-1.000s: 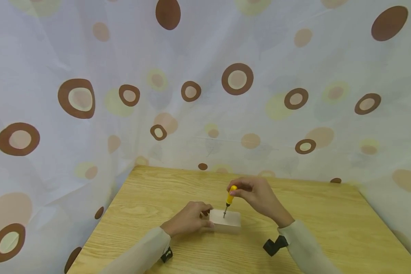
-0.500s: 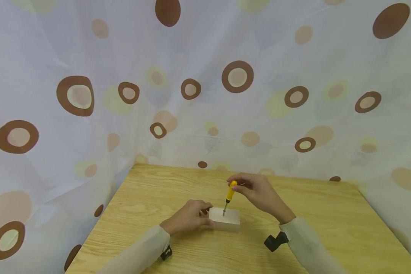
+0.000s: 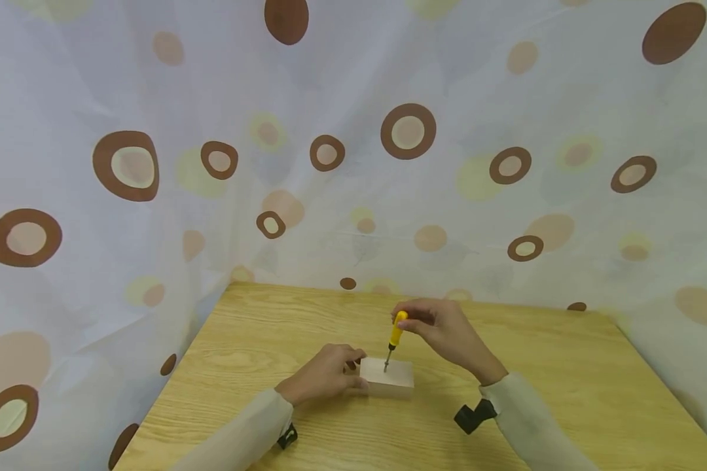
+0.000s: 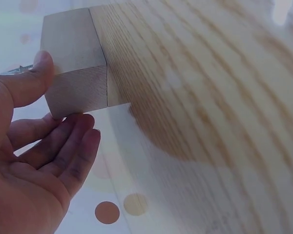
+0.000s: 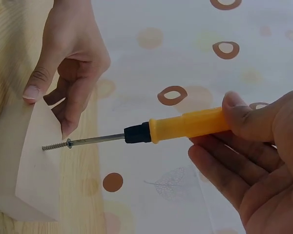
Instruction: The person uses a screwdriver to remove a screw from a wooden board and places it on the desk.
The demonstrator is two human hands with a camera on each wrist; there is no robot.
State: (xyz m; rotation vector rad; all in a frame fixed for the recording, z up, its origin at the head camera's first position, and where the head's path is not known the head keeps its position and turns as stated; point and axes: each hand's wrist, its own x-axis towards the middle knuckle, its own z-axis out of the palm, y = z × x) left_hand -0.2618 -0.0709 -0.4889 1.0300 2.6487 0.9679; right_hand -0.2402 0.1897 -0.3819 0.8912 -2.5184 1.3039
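A pale wooden block (image 3: 397,376) lies flat on the wooden table. My left hand (image 3: 326,374) grips its left end, thumb on the near side and fingers on the far side. A screw (image 5: 56,146) stands in the block's top face, much of its thread still showing. The tip of a yellow-handled screwdriver (image 5: 185,126) meets the screw head. My right hand (image 3: 448,337) pinches the upper end of the handle between thumb and fingers, above the block. In the left wrist view the block (image 4: 78,58) hides most of the screw.
The wooden table (image 3: 542,379) extends around the block on all sides. A white curtain with brown and beige spots (image 3: 353,196) hangs behind the table and along its sides. Dark wrist camera mounts (image 3: 474,417) hang below the sleeves.
The head view has shifted slightly. Both hands keep their holds, and the screwdriver stays on the screw with a very similar tilt.
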